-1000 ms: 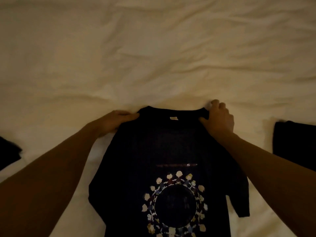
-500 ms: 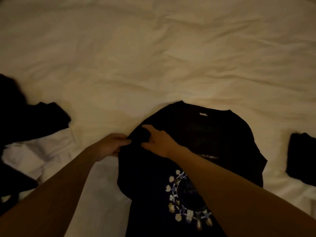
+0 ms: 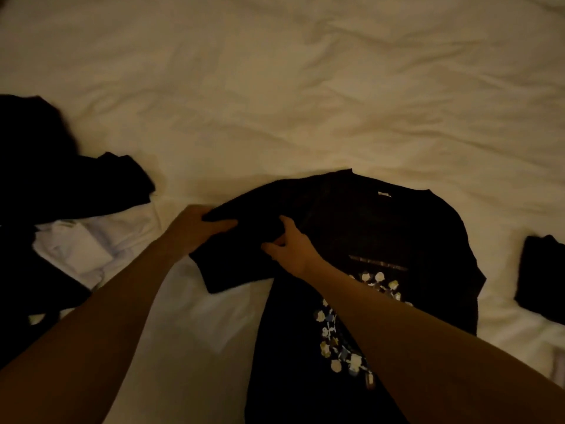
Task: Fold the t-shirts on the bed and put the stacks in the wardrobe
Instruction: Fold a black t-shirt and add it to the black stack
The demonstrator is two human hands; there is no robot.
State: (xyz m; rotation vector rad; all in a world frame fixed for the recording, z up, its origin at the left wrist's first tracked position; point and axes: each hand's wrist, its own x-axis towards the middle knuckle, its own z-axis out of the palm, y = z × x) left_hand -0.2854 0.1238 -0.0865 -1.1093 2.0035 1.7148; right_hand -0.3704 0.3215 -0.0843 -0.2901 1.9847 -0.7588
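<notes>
A dimly lit, head-worn view looks down on a bed [image 3: 305, 87] covered by a rumpled cream sheet. A black t-shirt [image 3: 382, 228] with a ring of pale printed shapes lies front-up in the middle, collar away from the viewer. The left hand [image 3: 195, 231] grips the shirt's left sleeve near the shoulder, fingers curled round the cloth. The right hand [image 3: 290, 246] reaches across and pinches the same sleeve beside it. The fabric looks thin, soft and light; it will likely slump and crease, so holding it at the shoulder seam and sleeve edge should give the straightest fold. A pile of dark clothes [image 3: 61, 185] and a white garment [image 3: 82, 246] lie to the left. A folded dark shirt [image 3: 541, 276] sits at the right.
</notes>
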